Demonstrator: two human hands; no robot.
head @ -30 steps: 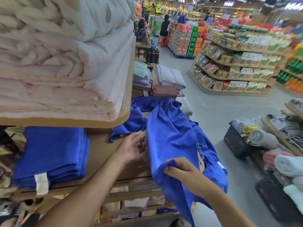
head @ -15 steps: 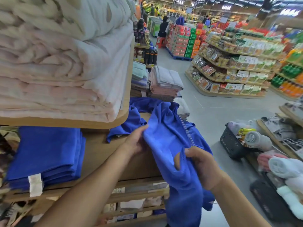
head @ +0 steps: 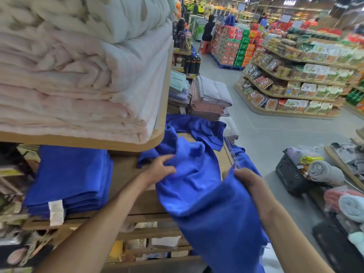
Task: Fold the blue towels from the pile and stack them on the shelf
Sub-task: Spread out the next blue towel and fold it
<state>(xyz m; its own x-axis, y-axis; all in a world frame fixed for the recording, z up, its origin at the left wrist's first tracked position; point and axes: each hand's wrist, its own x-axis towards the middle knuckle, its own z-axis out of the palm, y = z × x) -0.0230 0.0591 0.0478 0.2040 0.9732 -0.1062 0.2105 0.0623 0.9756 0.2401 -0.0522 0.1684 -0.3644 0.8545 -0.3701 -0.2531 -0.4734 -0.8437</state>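
Wooden shelf (head: 126,174) bears a stack of folded blue towels (head: 67,178); beside it a loose blue towel (head: 197,184) drapes between the hands, left hand (head: 159,170) pinching a fold, right hand (head: 250,184) gripping its edge.

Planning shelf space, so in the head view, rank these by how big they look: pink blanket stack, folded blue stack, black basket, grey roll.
1. pink blanket stack
2. folded blue stack
3. black basket
4. grey roll
The blankets are nearest the camera, which inflates them. The basket and roll look nearly alike, so their order is unsure.
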